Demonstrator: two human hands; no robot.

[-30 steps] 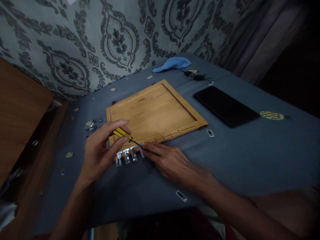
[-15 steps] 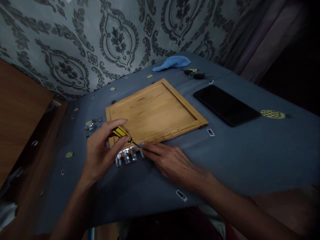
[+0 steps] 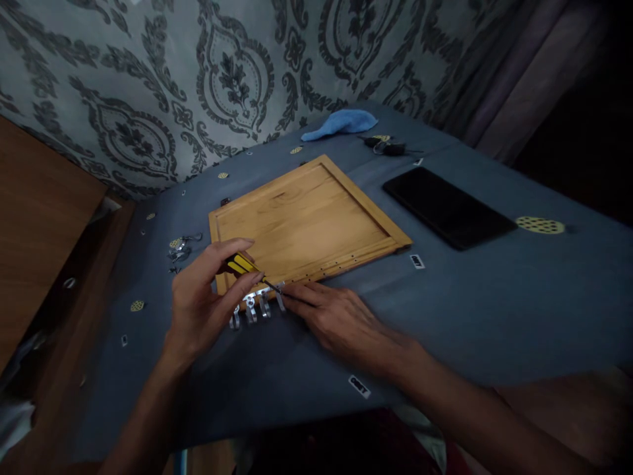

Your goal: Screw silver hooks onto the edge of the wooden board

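My left hand (image 3: 200, 297) grips a screwdriver (image 3: 241, 264) by its yellow and black handle. The shaft slants down to the right, its tip at the rightmost metal hook (image 3: 281, 302) on the near edge of a framed wooden board (image 3: 306, 221). Against that same hook press the fingertips of my right hand (image 3: 343, 323), closed and steadying it. Left of it, several more silver hooks (image 3: 251, 309) hang along the edge, the leftmost partly behind my left thumb. Small dark holes run along the edge to the right. Any screw under the tip is too small to see.
Loose metal hooks (image 3: 182, 248) lie left of the board on the blue tablecloth (image 3: 445, 310). A black phone or tablet (image 3: 448, 208) rests on the right. Behind are a blue cloth (image 3: 341, 125) and a dark object with keys or a cord (image 3: 388, 146), near the patterned wall.
The screwdriver handle has turned a little in my left fingers, and my left thumb has shifted slightly right and up. My right hand keeps its place at the hook.
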